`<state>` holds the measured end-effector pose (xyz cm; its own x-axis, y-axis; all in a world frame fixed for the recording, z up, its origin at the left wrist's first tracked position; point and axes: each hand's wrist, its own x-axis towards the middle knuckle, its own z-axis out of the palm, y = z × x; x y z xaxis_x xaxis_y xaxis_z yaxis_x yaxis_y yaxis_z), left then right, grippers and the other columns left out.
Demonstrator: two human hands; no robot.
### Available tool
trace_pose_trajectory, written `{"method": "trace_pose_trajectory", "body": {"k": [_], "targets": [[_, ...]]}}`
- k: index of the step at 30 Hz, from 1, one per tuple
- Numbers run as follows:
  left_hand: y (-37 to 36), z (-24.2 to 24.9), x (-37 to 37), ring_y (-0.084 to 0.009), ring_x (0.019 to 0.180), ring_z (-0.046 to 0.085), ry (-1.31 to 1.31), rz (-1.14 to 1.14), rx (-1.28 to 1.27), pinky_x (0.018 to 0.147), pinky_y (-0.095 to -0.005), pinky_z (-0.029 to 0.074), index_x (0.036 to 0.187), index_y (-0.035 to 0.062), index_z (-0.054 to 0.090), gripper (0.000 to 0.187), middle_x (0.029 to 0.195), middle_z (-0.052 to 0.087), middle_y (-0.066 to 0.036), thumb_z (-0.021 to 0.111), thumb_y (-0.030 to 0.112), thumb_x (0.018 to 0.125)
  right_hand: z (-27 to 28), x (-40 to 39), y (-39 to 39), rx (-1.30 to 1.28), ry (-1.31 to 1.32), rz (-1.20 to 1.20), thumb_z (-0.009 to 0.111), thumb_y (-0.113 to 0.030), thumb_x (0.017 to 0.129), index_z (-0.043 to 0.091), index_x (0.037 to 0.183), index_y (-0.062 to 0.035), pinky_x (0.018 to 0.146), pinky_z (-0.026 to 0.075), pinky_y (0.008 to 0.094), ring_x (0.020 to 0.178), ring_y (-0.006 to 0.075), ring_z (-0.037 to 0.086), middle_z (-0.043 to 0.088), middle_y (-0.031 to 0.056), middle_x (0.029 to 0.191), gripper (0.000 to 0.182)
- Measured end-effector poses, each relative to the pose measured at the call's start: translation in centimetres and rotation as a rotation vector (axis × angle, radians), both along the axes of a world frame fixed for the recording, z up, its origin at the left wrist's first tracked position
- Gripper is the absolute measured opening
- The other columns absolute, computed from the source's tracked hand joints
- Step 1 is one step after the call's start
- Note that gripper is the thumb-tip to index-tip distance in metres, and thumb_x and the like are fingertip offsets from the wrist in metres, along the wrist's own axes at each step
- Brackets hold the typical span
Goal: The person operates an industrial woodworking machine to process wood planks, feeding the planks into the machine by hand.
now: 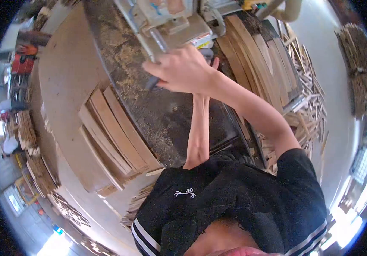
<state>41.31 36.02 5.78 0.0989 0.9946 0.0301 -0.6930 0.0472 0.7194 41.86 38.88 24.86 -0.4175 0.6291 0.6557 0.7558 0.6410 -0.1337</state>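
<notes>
My right hand point(185, 69) reaches across from the right, in front of the machine point(179, 25). Its fingers are curled round a dark, rounded handle point(152, 83) that looks like part of a handwheel. A metal rod point(158, 40) on the machine rises just beyond the knuckles. My left hand point(216, 63) is behind the right one at the same dark part, and only a fingertip or so shows. The left forearm passes beneath the right wrist. What the left fingers do is hidden. Sawdust point(128, 64) covers the dark machine table point(162, 123) under both arms.
Curved wooden pieces point(115, 132) lie on a brown board point(64, 85) at left. More curved pieces point(256, 59) lie right of the machine. Thin offcuts point(307, 94) are heaped beyond them on the floor. A wood stack point(358, 68) stands far right. A hose point(288, 10) is at upper right.
</notes>
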Motion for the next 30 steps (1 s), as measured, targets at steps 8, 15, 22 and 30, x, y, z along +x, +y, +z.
{"method": "trace_pose_trajectory", "body": {"k": [8, 15, 22, 30], "targets": [[-0.5, 4.0, -13.2, -0.0349, 0.112, 0.064, 0.212, 0.166, -0.155, 0.105, -0.0512, 0.051, 0.142, 0.0119, 0.054, 0.092, 0.129, 0.062, -0.016, 0.029, 0.086, 0.093, -13.4, 3.8, 1.0, -0.416, 1.003, -0.037, 0.068, -0.004, 0.081, 0.076, 0.104, -0.0067, 0.064, 0.058, 0.0373, 0.083, 0.0239, 0.074, 0.074, 0.008, 0.091, 0.025], [-0.8, 18.5, -17.6, -0.0307, 0.078, 0.07, 1.131, 0.505, 0.674, 0.077, -0.04, 0.059, 0.104, -0.0016, 0.071, 0.066, 0.102, 0.074, -0.019, 0.046, 0.059, 0.103, -15.7, -12.0, 0.6, -0.8, 3.327, 0.209, 0.06, -0.032, 0.1, 0.062, 0.109, -0.0053, 0.073, 0.065, 0.0418, 0.09, 0.0276, 0.07, 0.069, 0.0116, 0.104, 0.028], [0.1, 12.3, -21.9, -0.0289, 0.077, 0.068, 0.676, 0.465, 0.027, 0.075, -0.0417, 0.057, 0.108, 0.0002, 0.069, 0.07, 0.1, 0.072, -0.017, 0.042, 0.064, 0.101, -2.8, -13.8, -1.3, -0.78, 3.571, 1.809, 0.049, -0.037, 0.103, 0.066, 0.097, -0.0034, 0.089, 0.062, 0.0431, 0.083, 0.0237, 0.073, 0.075, 0.0121, 0.101, 0.038], [1.2, 2.2, -14.6, -0.0268, 0.076, 0.066, 0.231, 0.17, -0.279, 0.072, -0.0437, 0.055, 0.111, 0.0023, 0.067, 0.075, 0.098, 0.07, -0.015, 0.038, 0.07, 0.1, 0.2, -11.0, -5.5, -1.011, 3.266, 1.723, 0.05, -0.05, 0.096, 0.069, 0.096, -0.0103, 0.083, 0.058, 0.0473, 0.073, 0.0225, 0.073, 0.075, 0.0079, 0.093, 0.044]]}}
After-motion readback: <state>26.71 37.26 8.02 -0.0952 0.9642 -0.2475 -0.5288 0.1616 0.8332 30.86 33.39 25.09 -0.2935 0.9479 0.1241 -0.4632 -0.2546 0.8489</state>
